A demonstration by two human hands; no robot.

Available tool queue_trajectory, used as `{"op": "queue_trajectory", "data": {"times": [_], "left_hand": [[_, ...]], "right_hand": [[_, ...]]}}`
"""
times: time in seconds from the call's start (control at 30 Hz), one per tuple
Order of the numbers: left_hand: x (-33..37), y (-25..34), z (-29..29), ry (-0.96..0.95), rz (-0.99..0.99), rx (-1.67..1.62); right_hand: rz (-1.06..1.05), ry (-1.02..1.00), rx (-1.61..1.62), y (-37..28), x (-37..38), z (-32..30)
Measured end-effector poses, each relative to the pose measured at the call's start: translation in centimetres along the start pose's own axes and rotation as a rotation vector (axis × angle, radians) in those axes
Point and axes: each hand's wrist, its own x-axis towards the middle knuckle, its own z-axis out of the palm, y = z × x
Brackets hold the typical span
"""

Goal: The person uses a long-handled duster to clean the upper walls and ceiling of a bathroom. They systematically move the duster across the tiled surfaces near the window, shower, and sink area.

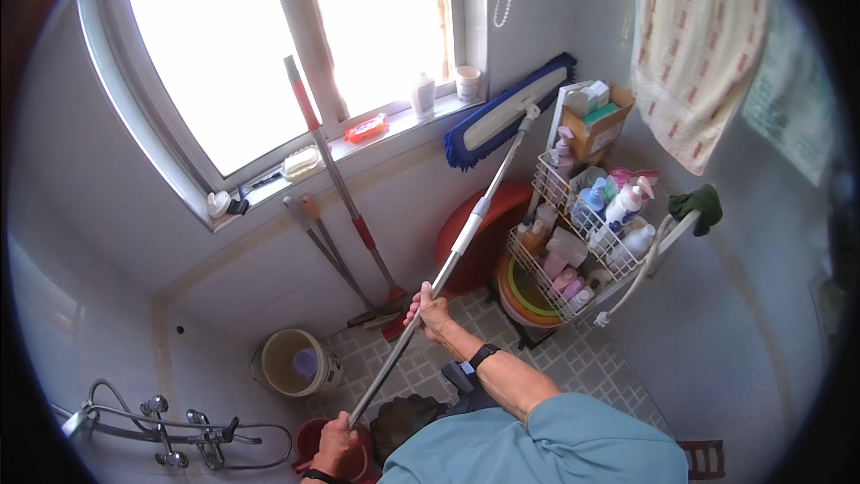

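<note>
Head view: both hands — left hand low, right hand higher — closed around the flat mop pole, its blue head raised against the wall beside the window sill.

- Bright window at 11–12 o'clock, overexposed, daylight floods in.
- Sill holds small bottles, a cup.
- Pale tiled walls all round.
- Patterned floor tiles at 5 o'clock.
- Wire rack at 3 o'clock, full of bottles.
- Towel hangs at 1 o'clock.
- Chrome taps at 8 o'clock.
</note>
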Motion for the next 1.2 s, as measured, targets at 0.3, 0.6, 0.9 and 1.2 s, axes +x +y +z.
{"op": "queue_trajectory", "data": {"times": [0.3, 0.6, 0.9, 1.2], "left_hand": [[-0.4, 0.4, -4.7, 0.045, -0.064, 0.026], [0.1, -1.7, -7.3, 0.093, -0.149, 0.108], [-3.2, -2.2, -5.3, 0.015, -0.226, 0.091], [-7.9, 1.5, -4.6, -0.085, -0.347, -0.073]], "right_hand": [[-0.005, -0.146, 0.091, -0.5, -0.3, 1.8], [0.104, -0.302, 0.213, 0.5, 0.4, 3.1], [0.236, -0.332, 0.198, 2.6, -1.5, 1.8], [0.292, -0.305, 0.116, 2.0, -3.4, 0.6]]}}
